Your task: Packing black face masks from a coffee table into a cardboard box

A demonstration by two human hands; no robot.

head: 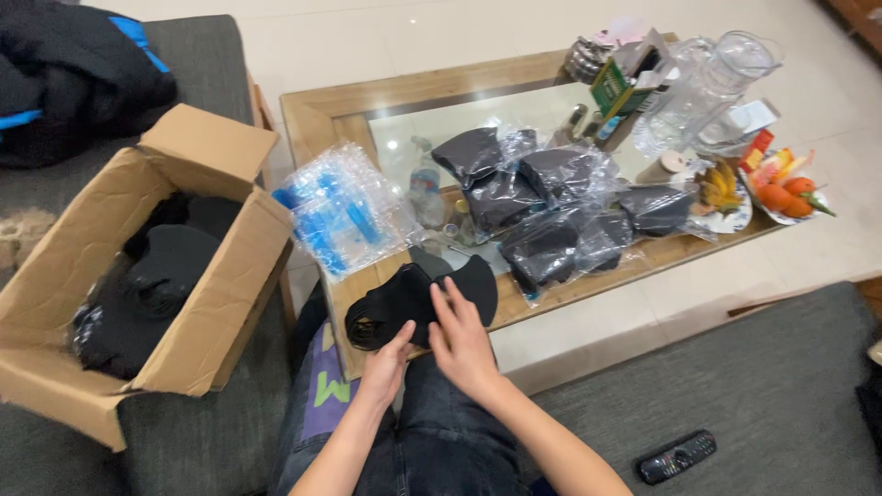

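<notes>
Both my hands rest on a black fabric piece lying at the near edge of the wooden coffee table. My left hand grips its lower edge with curled fingers. My right hand presses on its middle with fingers spread flat. Just beyond lie several black pieces sealed in clear plastic bags. A stack of empty clear bags with blue print sits to the left of them.
An open cardboard box holding more black pieces stands on the grey sofa at my left. A glass jug, a fruit plate and small boxes crowd the table's far right. A remote control lies on the grey cushion at right.
</notes>
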